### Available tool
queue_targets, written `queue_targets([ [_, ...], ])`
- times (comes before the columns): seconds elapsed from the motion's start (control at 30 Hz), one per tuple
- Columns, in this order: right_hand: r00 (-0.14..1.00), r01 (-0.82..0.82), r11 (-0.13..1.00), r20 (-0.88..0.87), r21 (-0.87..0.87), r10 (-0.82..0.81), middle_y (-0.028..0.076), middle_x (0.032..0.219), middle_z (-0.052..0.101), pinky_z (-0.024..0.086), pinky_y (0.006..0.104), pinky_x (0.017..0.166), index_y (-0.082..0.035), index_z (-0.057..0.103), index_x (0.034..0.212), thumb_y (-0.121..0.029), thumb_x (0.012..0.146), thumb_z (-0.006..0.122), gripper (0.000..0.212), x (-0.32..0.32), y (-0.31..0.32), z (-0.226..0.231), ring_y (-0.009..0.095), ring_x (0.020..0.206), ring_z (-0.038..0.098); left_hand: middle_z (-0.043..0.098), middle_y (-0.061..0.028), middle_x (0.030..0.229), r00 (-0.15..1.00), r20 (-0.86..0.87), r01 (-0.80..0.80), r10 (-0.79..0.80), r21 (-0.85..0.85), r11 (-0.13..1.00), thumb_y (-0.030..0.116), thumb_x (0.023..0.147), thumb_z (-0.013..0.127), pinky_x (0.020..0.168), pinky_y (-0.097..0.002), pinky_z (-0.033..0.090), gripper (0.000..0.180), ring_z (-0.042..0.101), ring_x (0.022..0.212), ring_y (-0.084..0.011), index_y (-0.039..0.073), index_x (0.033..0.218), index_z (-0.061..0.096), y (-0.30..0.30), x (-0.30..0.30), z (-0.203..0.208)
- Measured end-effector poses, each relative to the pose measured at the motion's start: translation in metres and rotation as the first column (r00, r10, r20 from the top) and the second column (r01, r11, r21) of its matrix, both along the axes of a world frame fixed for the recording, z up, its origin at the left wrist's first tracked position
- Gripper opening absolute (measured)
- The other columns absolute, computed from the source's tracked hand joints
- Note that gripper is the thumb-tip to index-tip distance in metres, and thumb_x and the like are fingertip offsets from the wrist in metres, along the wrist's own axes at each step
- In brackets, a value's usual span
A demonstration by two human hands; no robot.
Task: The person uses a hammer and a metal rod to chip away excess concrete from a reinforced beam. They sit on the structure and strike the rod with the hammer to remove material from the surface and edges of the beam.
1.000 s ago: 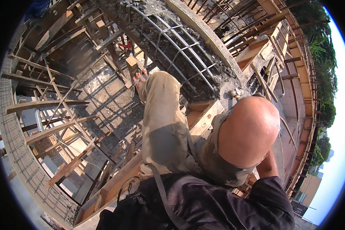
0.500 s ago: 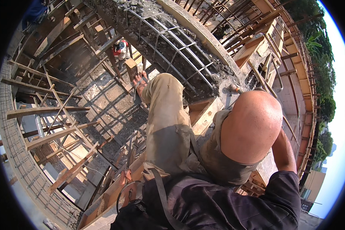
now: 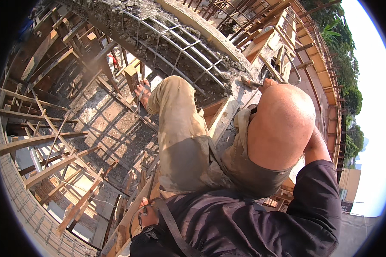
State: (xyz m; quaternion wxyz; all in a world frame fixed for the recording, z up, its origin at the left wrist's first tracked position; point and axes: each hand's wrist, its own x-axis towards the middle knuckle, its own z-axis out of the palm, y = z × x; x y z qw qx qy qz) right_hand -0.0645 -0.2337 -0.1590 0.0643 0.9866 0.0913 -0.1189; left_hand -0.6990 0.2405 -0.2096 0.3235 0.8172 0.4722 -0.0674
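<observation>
My right hand [image 3: 269, 84] reaches round the outside of my bare right knee [image 3: 283, 111], which hides part of it. Its fingers look closed on the handle of a short hammer-like tool with a dull, blunt head [image 3: 249, 82]; the head points left of the hand, over rough grey concrete, and a grip on the handle presumably leaves it free. My left hand [image 3: 149, 217] is down by my left hip, fingers curled in, seemingly round the lower end of a long, thin, dark rod [image 3: 152, 182] that slants up and away from it; held low like that, it probably stays clear of my legs. Beside this hand loops a thin black cord [image 3: 132, 223], and to its right a flat dark-grey strap [image 3: 172, 225] crosses my shirt. Far ahead of the left hand, my sandalled left foot [image 3: 143, 91] is beside a yellowish square-ended timber block [image 3: 131, 70], likely for balance. Between the hands' reaches, further forward, is a curved grid of grey steel bars [image 3: 185, 50] in dark rubble.
</observation>
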Motion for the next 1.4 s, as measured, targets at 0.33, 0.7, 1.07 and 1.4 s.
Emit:
queue_targets([
  [0.33, 0.985, -0.17, 0.981, 0.053, 0.099, 0.165, 0.02, 0.089, 0.071, 0.054, 0.0424, 0.072, 0.002, 0.067, 0.094, -0.022, 0.085, 0.062, 0.026, 0.039, -0.006, -0.002, 0.035, 0.085, 0.07, 0.067, -0.0157, 0.073, 0.984, 0.099, 0.146, -0.146, 0.014, 0.989, 0.046, 0.099, 0.05, 0.07, -0.0409, 0.05, 0.044, 0.066, 0.075, -0.0315, 0.007, 0.092, 0.07, 0.001, 0.035, -0.005],
  [0.7, 0.992, -0.019, 0.993, 0.119, -0.113, 0.032, 0.022, 0.089, 0.071, 0.056, 0.0439, 0.072, -0.001, 0.07, 0.095, -0.02, 0.088, 0.055, 0.025, -0.06, 0.015, 0.033, 0.037, 0.084, 0.071, 0.067, -0.0156, 0.071, 0.991, 0.105, 0.077, -0.082, 0.051, 0.996, 0.048, 0.098, 0.051, 0.069, -0.0436, 0.049, 0.045, 0.066, 0.073, -0.0342, 0.01, 0.086, 0.071, 0.002, 0.03, 0.007],
  [1.07, 0.981, 0.103, 0.987, 0.177, -0.123, -0.081, 0.025, 0.092, 0.071, 0.058, 0.0463, 0.074, 0.002, 0.073, 0.092, -0.013, 0.087, 0.056, 0.023, -0.078, 0.088, 0.084, 0.038, 0.088, 0.072, 0.067, -0.0154, 0.07, 0.997, 0.079, -0.032, 0.027, 0.063, 0.998, 0.049, 0.097, 0.051, 0.068, -0.0463, 0.049, 0.046, 0.065, 0.071, -0.037, 0.012, 0.08, 0.073, -0.01, 0.038, 0.044],
  [1.4, 0.986, 0.161, 0.976, 0.058, -0.147, -0.154, 0.025, 0.094, 0.071, 0.057, 0.0469, 0.076, 0.001, 0.072, 0.094, -0.014, 0.085, 0.059, 0.022, -0.08, 0.097, 0.098, 0.038, 0.09, 0.071, 0.063, -0.016, 0.068, 1.0, 0.028, 0.014, -0.013, -0.021, 1.0, 0.054, 0.1, 0.042, 0.066, -0.0465, 0.045, 0.054, 0.061, 0.071, -0.0369, 0.008, 0.087, 0.068, 0.004, 0.021, 0.013],
])
